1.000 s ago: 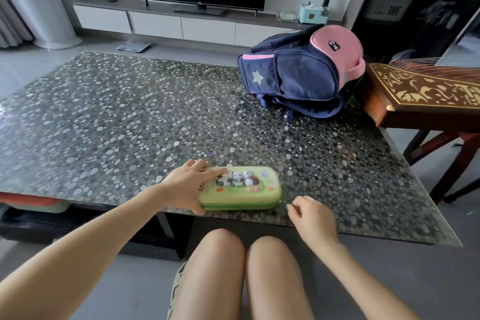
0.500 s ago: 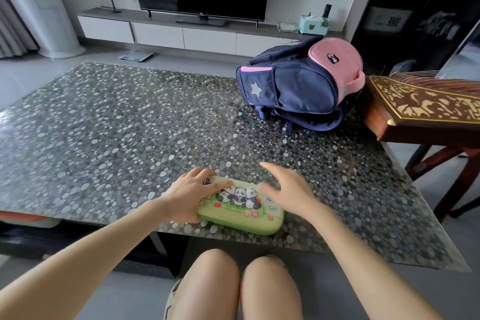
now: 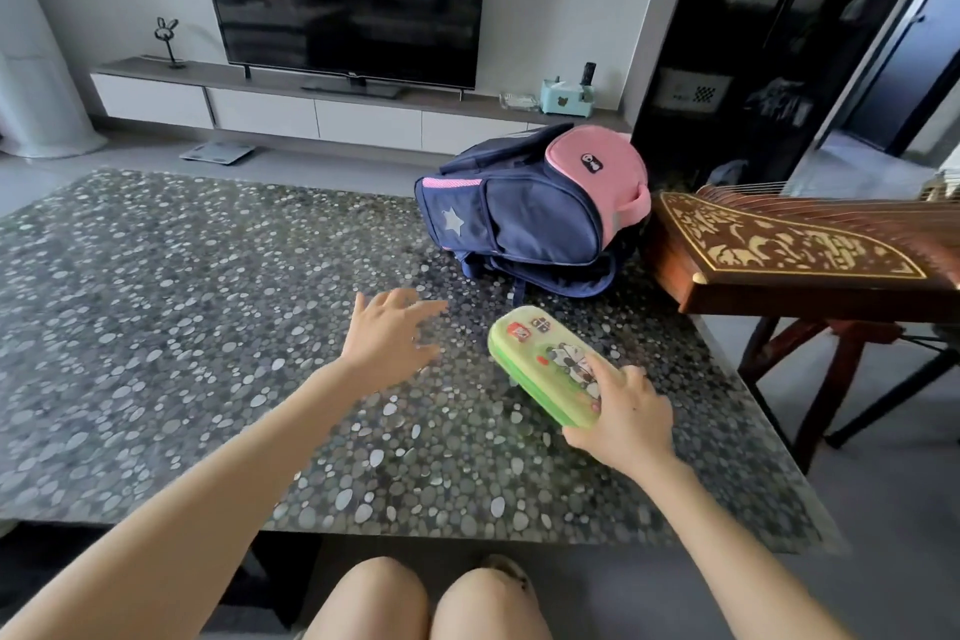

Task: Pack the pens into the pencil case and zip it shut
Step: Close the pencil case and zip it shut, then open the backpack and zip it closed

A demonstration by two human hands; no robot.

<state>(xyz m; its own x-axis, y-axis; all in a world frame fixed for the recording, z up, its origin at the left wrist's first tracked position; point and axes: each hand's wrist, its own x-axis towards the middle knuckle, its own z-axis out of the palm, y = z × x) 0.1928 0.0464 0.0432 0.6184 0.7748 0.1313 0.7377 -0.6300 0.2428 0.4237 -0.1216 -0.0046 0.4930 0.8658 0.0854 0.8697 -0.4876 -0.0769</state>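
The case (image 3: pixel 550 361) is held at its near end by the right hand (image 3: pixel 621 418), lying on the table (image 3: pixel 208 327) near the backpack (image 3: pixel 530 218). The left hand (image 3: pixel 387 338) is spread wide, empty. No pens are visible; the case appears closed, so the task is probably complete

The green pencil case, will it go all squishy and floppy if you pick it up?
Probably not: the green pencil case keeps a firm, rounded shell shape under the right hand, so it looks stiff. Its glossy lid might feel a bit slippery. Lying flat on the pebble-patterned table, it seems likelier to slide than roll.
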